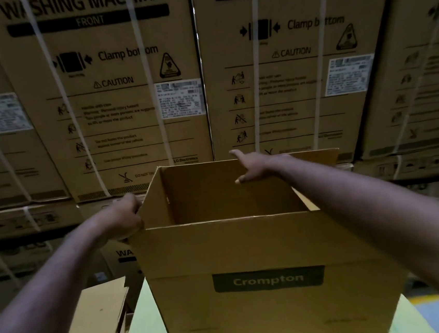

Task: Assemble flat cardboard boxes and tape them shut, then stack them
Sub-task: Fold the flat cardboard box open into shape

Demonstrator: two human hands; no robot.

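Brown cardboard box (pixel 262 246), dark label; brown cartons (pixel 114 101), white straps (pixel 146 73).

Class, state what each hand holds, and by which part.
The left hand grips the Crompton box by its left flap; right hand touches the far flap's top edge, fingers straight.
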